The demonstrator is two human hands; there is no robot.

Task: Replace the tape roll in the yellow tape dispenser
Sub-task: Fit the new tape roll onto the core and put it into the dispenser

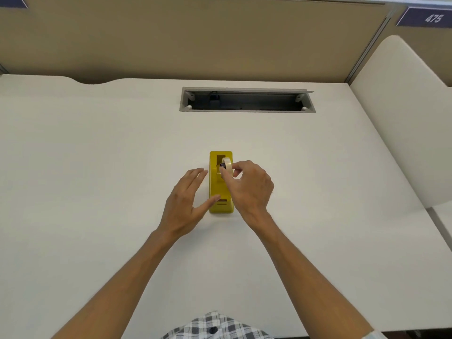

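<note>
At the middle of the white tabletop [97, 148], the yellow tape dispenser [220, 189] stands lengthwise, its cutter end toward me and its roll well at the far end. From my remote seat I see the right hand [247, 184] arched over the dispenser's right side, wrist raised, thumb and forefinger pinching the tape roll [227, 165]. The pale, translucent roll stands on edge, tilted, at the top of the well; whether it is seated in there or just above it I cannot tell. The remaining fingers of that hand curl loosely behind the roll.

The left hand [187, 201] lies open beside the dispenser's left flank, fingers spread and extended forward, the thumb reaching across to touch the yellow body near the cutter end. It grips nothing.

Both bare forearms run up from the bottom corners and converge on the dispenser. A checked shirt [215, 325] shows at the lower edge. Beyond the dispenser, an open cable tray [247, 100] is recessed into the tabletop before a tan partition [195, 40], with a sign reading 475 [433, 17] at upper right.
</note>
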